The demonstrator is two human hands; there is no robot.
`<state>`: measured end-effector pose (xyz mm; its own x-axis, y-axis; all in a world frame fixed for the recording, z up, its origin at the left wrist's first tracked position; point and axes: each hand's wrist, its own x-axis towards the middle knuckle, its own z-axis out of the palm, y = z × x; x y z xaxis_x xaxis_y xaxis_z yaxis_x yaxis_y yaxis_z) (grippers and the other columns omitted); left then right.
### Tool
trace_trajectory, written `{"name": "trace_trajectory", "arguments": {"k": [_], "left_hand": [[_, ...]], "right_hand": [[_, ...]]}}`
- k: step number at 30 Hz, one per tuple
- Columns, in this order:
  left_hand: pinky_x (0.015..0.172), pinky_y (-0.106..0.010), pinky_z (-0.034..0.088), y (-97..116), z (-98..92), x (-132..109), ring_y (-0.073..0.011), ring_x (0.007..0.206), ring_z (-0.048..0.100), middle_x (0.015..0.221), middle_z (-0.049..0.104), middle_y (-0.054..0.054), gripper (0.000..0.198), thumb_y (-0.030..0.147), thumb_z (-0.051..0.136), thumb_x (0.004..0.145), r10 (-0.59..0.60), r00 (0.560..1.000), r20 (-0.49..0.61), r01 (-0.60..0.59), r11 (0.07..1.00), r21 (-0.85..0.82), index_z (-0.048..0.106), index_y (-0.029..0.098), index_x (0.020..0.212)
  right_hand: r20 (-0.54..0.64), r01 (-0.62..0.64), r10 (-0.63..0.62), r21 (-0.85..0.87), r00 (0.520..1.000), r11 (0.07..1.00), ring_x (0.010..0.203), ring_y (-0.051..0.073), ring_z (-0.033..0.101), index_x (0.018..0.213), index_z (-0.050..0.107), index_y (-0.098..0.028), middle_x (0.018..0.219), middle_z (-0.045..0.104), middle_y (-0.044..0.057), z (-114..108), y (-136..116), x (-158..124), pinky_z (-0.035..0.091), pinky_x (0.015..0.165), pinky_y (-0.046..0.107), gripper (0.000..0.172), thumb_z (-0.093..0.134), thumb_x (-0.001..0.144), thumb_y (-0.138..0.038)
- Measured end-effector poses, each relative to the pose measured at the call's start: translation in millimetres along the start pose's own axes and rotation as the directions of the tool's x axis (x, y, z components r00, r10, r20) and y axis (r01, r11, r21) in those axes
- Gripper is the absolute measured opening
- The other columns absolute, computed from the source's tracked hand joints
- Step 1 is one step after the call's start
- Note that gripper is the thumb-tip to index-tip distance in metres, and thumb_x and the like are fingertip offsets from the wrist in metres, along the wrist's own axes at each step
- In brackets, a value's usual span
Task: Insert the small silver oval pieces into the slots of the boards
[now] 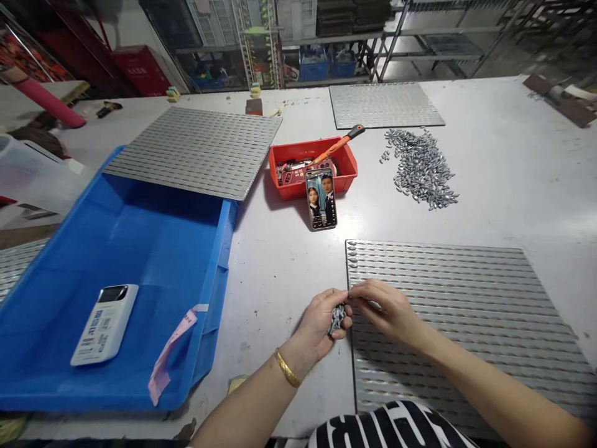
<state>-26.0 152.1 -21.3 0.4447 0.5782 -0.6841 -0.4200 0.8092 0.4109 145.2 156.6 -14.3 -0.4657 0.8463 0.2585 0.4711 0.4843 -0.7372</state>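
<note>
My left hand (321,320) is closed around a small bunch of grey metal pieces (336,318) at the left edge of a slotted metal tray (466,305) in front of me. My right hand (385,308) rests on that tray beside the left hand, its fingertips pinched together over the tray's left edge near the bunch; what they pinch is too small to make out. A gold bracelet sits on my left wrist.
A heap of grey metal pieces (422,167) lies further back. A phone (321,199) leans against a red bin (312,167) holding an orange-handled tool. At left a blue crate (116,249) holds a white remote (105,323), with a second slotted tray (196,149) resting across it. A third tray (385,104) lies at the back.
</note>
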Motion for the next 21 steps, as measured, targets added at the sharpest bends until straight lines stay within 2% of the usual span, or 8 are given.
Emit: {"name": "trace_trajectory", "arguments": {"k": [8, 15, 21], "left_hand": [[0.034, -0.015, 0.015, 1.0, 2.1, -0.3, -0.0055, 0.045, 0.047, 0.069, 0.056, 0.0, 0.02, 0.034, 0.064, 0.073, -0.015, 1.0, -0.018, 0.016, 1.0, 0.019, 0.057, 0.017, 0.081], [0.034, -0.016, 0.018, 2.7, 0.9, -1.5, -0.0072, 0.048, 0.049, 0.07, 0.056, -0.001, 0.022, 0.03, 0.056, 0.075, -0.014, 0.999, -0.051, 0.014, 1.0, 0.005, 0.061, 0.015, 0.09], [0.034, -0.016, 0.016, 1.2, 0.0, 0.0, -0.0066, 0.048, 0.048, 0.071, 0.055, -0.001, 0.021, 0.026, 0.058, 0.074, -0.001, 0.999, -0.039, 0.002, 1.0, 0.027, 0.061, 0.016, 0.092]], "right_hand": [[0.067, -0.104, 0.101, 0.041, 0.993, 0.994, 0.078, 0.017, 0.062, 0.098, 0.063, -0.021, 0.087, 0.067, 0.006, -7.4, 4.0, 0.4, 0.05, 0.067, 0.029, 0.015, 0.049, 0.093, -0.018], [-0.055, -0.084, 0.078, -0.119, 0.995, 0.989, 0.08, 0.018, 0.063, 0.099, 0.063, -0.02, 0.088, 0.067, 0.007, -20.2, 28.0, -0.3, 0.05, 0.067, 0.03, 0.014, 0.05, 0.092, -0.019], [-0.061, -0.07, 0.06, -0.172, 0.996, 0.983, 0.076, 0.017, 0.063, 0.097, 0.063, -0.02, 0.085, 0.067, 0.007, -21.5, 37.1, 0.7, 0.05, 0.064, 0.029, 0.015, 0.048, 0.093, -0.02]]}}
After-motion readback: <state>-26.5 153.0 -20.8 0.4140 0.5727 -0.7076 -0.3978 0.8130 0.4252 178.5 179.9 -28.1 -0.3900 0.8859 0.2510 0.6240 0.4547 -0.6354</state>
